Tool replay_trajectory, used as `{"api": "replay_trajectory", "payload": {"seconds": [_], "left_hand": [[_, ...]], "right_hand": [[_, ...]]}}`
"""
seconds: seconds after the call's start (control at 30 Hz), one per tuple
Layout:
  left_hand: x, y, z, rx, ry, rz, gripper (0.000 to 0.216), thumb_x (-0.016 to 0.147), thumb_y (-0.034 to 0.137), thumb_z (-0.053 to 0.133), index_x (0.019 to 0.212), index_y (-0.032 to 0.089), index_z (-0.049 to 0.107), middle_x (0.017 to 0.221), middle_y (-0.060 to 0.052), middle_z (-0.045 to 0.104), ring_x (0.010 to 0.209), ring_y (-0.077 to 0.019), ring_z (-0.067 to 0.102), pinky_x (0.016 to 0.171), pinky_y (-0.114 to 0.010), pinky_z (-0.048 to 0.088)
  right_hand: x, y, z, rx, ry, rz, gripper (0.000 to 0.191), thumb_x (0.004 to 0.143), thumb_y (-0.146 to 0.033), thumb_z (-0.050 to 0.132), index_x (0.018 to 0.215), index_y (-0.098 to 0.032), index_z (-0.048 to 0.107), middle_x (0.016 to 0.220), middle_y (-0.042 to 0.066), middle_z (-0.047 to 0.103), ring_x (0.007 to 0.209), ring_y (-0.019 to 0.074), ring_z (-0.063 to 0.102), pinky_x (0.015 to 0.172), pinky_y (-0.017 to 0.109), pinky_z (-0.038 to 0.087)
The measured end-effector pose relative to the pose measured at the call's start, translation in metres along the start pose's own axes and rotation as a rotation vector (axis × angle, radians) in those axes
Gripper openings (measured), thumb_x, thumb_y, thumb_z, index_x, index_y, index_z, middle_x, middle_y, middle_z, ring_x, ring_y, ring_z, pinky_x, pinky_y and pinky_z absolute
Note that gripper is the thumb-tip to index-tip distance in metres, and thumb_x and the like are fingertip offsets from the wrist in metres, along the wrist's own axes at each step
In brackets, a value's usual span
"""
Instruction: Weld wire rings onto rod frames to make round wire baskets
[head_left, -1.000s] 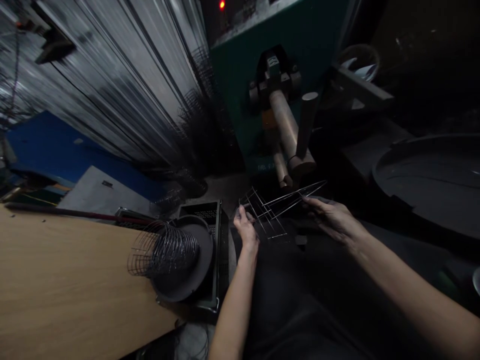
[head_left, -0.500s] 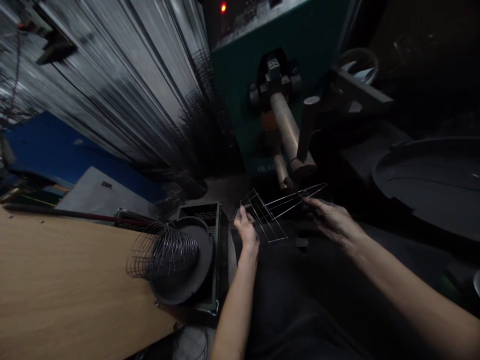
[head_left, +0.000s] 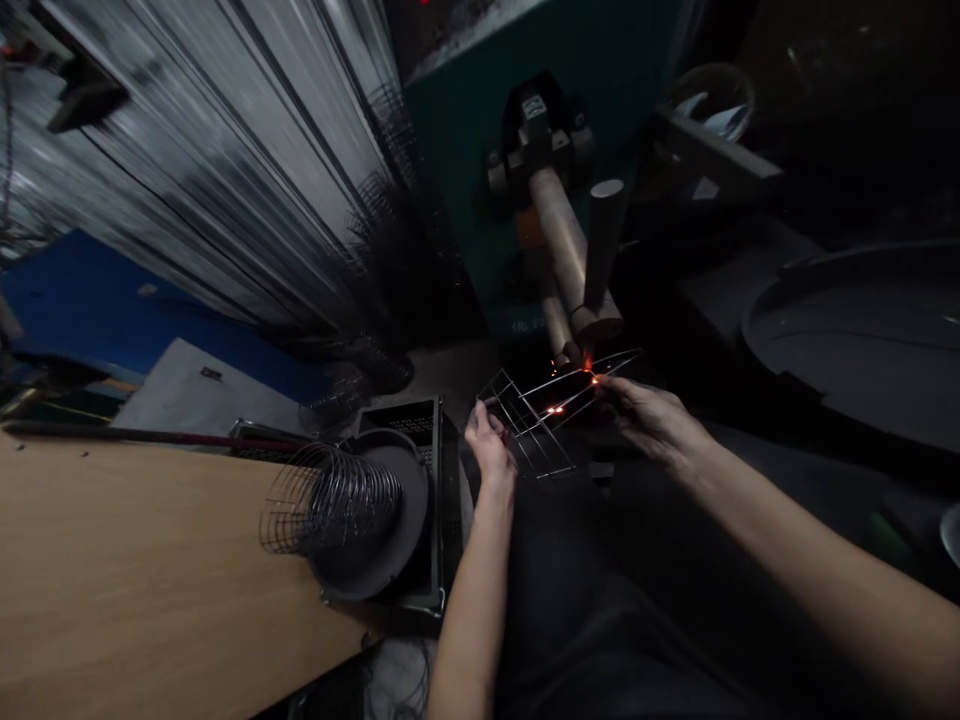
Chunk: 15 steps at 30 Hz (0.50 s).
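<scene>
At far left I have the bench (head_left: 142,570). Its wooden top runs up to a coil of wire mesh (head_left: 330,500), which lies on its side at about 8 o'clock from my hands, resting on a dark round disc (head_left: 397,510) atop a black plastic crate (head_left: 401,425). My left hand (head_left: 489,447) is clamped on the squared end of the wire frame (head_left: 525,425). The frame sits mid-view between my hands, its long axis tilted so its narrowing tips point toward 2 o'clock. Orange sparks (head_left: 591,370) flash on its wires, just below the spot welder's lower electrode (head_left: 556,325). My right hand (head_left: 651,420) is clamped on the long wires near those tips. Further right, around 3 o'clock, sits a large dark round pan (head_left: 855,340).
</scene>
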<state>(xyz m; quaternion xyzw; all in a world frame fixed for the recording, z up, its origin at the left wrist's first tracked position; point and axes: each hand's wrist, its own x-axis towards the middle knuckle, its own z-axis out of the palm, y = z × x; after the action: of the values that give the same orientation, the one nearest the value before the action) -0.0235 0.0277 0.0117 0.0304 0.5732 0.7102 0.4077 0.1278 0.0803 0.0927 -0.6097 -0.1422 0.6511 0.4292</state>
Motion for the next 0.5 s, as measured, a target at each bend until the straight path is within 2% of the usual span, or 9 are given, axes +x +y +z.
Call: {"api": "replay_trajectory", "payload": {"seconds": [0.13, 0.33, 0.5], "left_hand": [[0.000, 0.002, -0.001, -0.043, -0.004, -0.055, 0.047, 0.067, 0.056, 0.068, 0.084, 0.013, 0.064, 0.045, 0.012, 0.024, 0.040, -0.0039, 0.022, 0.043, -0.019, 0.019], [0.006, 0.000, 0.005, -0.051, 0.016, -0.065, 0.045, 0.069, 0.053, 0.067, 0.085, 0.012, 0.065, 0.046, 0.011, 0.027, 0.039, -0.0032, 0.024, 0.043, -0.019, 0.020], [0.022, 0.009, -0.005, -0.007, 0.073, -0.045, 0.035, 0.079, 0.046, 0.059, 0.084, 0.012, 0.063, 0.045, 0.011, 0.027, 0.038, -0.0040, 0.027, 0.042, -0.018, 0.023]], "right_hand": [[-0.006, -0.003, -0.007, 0.049, -0.018, 0.012, 0.014, 0.084, -0.005, 0.063, 0.072, -0.013, 0.064, 0.078, 0.003, 0.064, 0.064, 0.0094, 0.060, 0.048, 0.013, 0.049], [-0.013, -0.010, -0.028, 0.110, 0.077, 0.041, 0.014, 0.088, -0.003, 0.058, 0.077, -0.010, 0.064, 0.077, 0.001, 0.063, 0.061, 0.0069, 0.059, 0.045, 0.013, 0.046], [-0.008, -0.008, -0.020, 0.089, 0.019, 0.023, 0.015, 0.087, -0.003, 0.058, 0.076, -0.010, 0.065, 0.074, 0.001, 0.063, 0.061, 0.0074, 0.059, 0.046, 0.013, 0.045]]}}
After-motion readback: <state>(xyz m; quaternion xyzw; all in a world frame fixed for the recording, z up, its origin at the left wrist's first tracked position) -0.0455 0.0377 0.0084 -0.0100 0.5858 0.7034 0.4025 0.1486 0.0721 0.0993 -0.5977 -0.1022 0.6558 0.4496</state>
